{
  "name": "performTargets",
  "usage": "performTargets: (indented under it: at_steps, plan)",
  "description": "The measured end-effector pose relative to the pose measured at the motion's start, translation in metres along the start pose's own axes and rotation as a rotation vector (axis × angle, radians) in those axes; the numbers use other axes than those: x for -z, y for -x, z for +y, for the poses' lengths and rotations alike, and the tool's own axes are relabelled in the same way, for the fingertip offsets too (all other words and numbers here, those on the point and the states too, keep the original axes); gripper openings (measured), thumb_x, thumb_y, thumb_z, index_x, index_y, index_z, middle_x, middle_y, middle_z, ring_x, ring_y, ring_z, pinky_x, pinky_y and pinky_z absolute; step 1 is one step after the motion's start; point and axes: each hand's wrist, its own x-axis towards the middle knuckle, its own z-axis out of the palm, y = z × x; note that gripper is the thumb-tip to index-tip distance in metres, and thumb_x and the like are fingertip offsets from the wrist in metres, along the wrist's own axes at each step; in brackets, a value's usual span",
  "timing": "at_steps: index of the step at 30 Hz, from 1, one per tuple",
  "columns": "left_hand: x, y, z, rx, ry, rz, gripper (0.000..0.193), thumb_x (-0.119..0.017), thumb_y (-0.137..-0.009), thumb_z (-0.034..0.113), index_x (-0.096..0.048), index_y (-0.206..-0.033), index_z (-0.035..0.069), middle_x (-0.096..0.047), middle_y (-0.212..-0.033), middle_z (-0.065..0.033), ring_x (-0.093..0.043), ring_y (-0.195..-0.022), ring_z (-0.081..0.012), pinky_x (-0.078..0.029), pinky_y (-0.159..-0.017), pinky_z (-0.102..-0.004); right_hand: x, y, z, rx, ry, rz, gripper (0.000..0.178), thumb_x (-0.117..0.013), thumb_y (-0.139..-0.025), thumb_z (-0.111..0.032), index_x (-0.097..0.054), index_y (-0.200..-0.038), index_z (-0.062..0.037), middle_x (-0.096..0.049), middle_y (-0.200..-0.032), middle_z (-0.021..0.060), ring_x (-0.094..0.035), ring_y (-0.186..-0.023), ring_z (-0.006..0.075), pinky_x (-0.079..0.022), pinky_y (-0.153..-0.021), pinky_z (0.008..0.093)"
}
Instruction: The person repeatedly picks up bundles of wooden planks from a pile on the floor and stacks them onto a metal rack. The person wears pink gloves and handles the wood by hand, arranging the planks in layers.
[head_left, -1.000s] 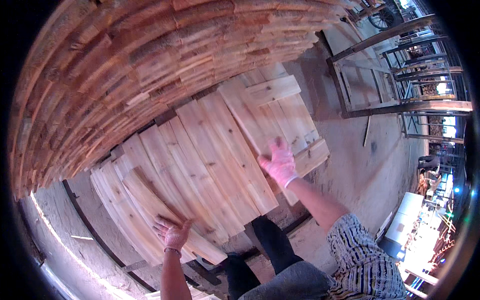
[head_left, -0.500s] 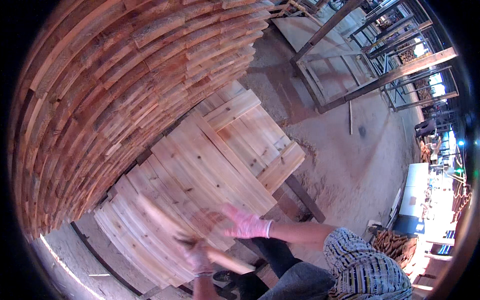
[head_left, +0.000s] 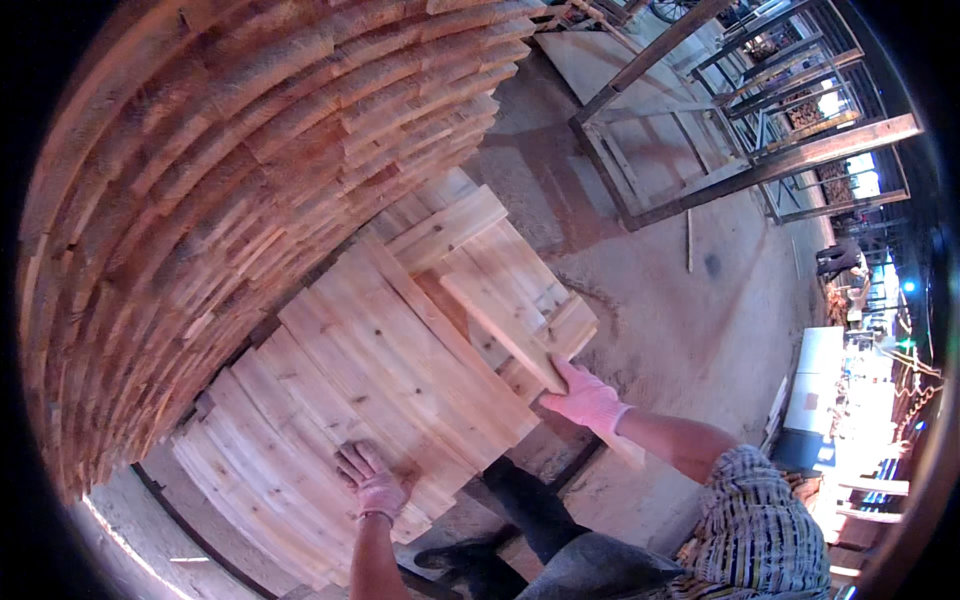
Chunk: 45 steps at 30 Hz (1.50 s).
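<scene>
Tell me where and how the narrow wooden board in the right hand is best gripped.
Probably around mid-length, across its narrow width, coming from the person's right. The narrow wooden board is long and slim, so a central hold should balance it best; its left edge faces the row of laid boards. The right hand grips it from the right, nearer the person's end.

To the right, a large frame (head_left: 690, 199) of dark bars is set on the dusty floor (head_left: 690, 330). Beside it, a thin stick (head_left: 690, 240) and a dark spot (head_left: 712, 264) can be seen. A wheel (head_left: 668, 9) is cut off by the top edge. Toward the right rim, a person in dark clothing (head_left: 838, 259) is seen, near a blue light (head_left: 909, 286). Below, a white panel (head_left: 814, 375) is bordered by what seems to be clutter (head_left: 868, 390), largely washed out by glare.
</scene>
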Motion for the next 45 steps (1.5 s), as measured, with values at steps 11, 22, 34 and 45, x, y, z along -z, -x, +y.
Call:
performTargets:
  at_steps: [11,22,34,45]
  plan:
    - [-0.007,0.000,-0.002,0.021,0.062,-0.069,0.128,-0.075,-0.074,0.062,-0.004,-0.155,-0.006,0.000,-0.161,-0.0347,0.008,-0.148,-0.0549,0.000,-0.118,-0.0661,-0.009,-0.016,-0.021,0.008,0.290,0.263,0.082,-0.075,-0.082,-0.044,-0.037,-0.151,-0.0198,-0.055,-0.130,0.0253,-0.058,-0.114,0.0443,-0.049,-0.096,0.0511]
    - [0.025,0.005,-0.007,-0.101,0.336,0.033,0.099,-0.077,-0.075,0.048,-0.033,-0.143,-0.007,-0.034,-0.148,-0.0336,-0.031,-0.140,-0.0497,-0.021,-0.118,-0.0572,-0.146,0.005,-0.099,0.753,0.271,0.142,0.073,-0.075,-0.083,-0.033,-0.043,-0.143,-0.0051,-0.050,-0.133,0.0294,-0.052,-0.120,0.0471,-0.046,-0.100,0.0542]
    - [-0.047,0.157,0.004,0.315,1.322,0.603,0.054,-0.060,-0.087,0.014,-0.050,-0.139,0.003,-0.052,-0.140,-0.0219,-0.050,-0.132,-0.0337,-0.042,-0.109,-0.0408,-0.169,0.043,-0.088,0.955,0.746,0.044,0.062,-0.070,-0.088,-0.023,-0.047,-0.143,-0.0048,-0.048,-0.142,0.0240,-0.046,-0.132,0.0415,-0.039,-0.110,0.0497]
    - [-0.450,0.587,0.018,2.177,1.954,0.785,0.054,-0.051,-0.098,0.044,-0.057,-0.133,0.003,-0.067,-0.122,-0.0141,-0.062,-0.113,-0.0305,-0.046,-0.100,-0.0407,-0.368,0.268,-0.128,0.982,1.056,-0.955,0.041,-0.068,-0.091,-0.033,-0.066,-0.122,-0.0063,-0.067,-0.121,0.0168,-0.064,-0.113,0.0340,-0.050,-0.099,0.0410]
